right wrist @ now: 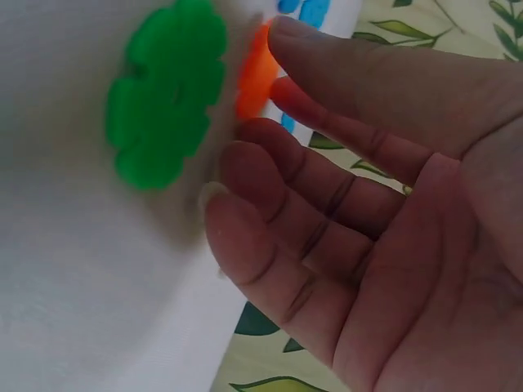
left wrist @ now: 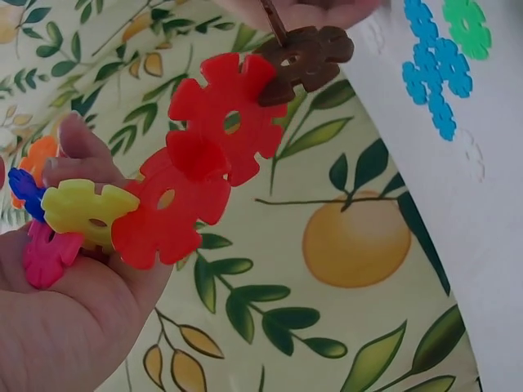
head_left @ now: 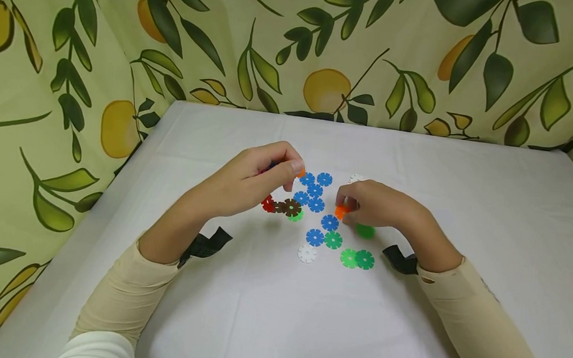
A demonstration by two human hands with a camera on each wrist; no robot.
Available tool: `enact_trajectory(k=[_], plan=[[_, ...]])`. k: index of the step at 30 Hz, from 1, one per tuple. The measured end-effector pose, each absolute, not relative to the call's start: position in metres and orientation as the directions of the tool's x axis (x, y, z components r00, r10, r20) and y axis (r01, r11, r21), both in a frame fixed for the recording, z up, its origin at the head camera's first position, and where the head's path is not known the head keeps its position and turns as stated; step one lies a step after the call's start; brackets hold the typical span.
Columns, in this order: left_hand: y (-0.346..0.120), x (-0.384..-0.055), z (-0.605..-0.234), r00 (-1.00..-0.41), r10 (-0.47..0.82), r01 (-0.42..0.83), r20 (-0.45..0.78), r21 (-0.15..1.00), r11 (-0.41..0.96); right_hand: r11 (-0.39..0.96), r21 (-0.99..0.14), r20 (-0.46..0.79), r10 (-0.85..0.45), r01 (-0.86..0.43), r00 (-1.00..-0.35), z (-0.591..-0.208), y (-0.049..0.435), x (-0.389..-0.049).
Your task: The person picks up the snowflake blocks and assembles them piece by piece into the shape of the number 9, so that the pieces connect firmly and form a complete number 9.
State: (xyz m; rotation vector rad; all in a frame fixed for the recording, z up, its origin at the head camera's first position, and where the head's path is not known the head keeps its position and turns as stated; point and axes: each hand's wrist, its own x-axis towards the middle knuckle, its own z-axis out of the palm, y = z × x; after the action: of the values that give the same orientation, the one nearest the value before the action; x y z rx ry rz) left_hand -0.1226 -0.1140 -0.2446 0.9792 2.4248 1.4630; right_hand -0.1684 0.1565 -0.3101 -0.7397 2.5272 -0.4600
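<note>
My left hand (head_left: pixel 252 180) holds a chain of notched plastic snowflake discs above the table. In the left wrist view an orange disc (left wrist: pixel 41 155), a blue disc (left wrist: pixel 27 193), a pink disc (left wrist: pixel 49 255) and a yellow disc (left wrist: pixel 78 208) lie among its fingers. Two red discs (left wrist: pixel 167 224) follow, then a brown disc (left wrist: pixel 315 61) at the far end. My right hand (head_left: pixel 382 204) pinches a single orange disc (right wrist: pixel 258 72) between thumb and index finger, its other fingers loosely bent. Close by it lies a dark green disc (right wrist: pixel 167 98).
On the white-covered table (head_left: pixel 241 295), several blue discs (head_left: pixel 316 204) lie between the hands. Nearer me are a white disc (head_left: pixel 307 253), a light green disc (head_left: pixel 348 258) and a green disc (head_left: pixel 365 259). A leaf-patterned cloth (head_left: pixel 274 48) hangs behind.
</note>
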Motion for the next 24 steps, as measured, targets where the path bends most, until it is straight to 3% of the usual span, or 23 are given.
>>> enact_trajectory(k=[7,14,20,24], plan=[[-0.112,-0.121,-0.241,-0.797,0.584,0.398,0.154,0.861,0.317,0.817,-0.428,-0.354,-0.545,-0.387,-0.76,-0.317,0.158,-0.173],[-0.112,-0.122,-0.243,-0.782,0.605,0.385,0.149,0.879,0.282,0.816,-0.418,-0.381,-0.556,-0.399,-0.739,-0.314,0.161,-0.173],[-0.111,-0.123,-0.244,-0.776,0.615,0.379,0.138,0.882,0.28,0.741,-0.494,-0.261,-0.625,-0.454,-0.736,-0.306,0.164,-0.172],[-0.11,-0.124,-0.243,-0.788,0.607,0.344,0.107,0.893,0.289,0.652,-0.602,-0.147,-0.658,-0.461,-0.739,-0.3,0.165,-0.169]])
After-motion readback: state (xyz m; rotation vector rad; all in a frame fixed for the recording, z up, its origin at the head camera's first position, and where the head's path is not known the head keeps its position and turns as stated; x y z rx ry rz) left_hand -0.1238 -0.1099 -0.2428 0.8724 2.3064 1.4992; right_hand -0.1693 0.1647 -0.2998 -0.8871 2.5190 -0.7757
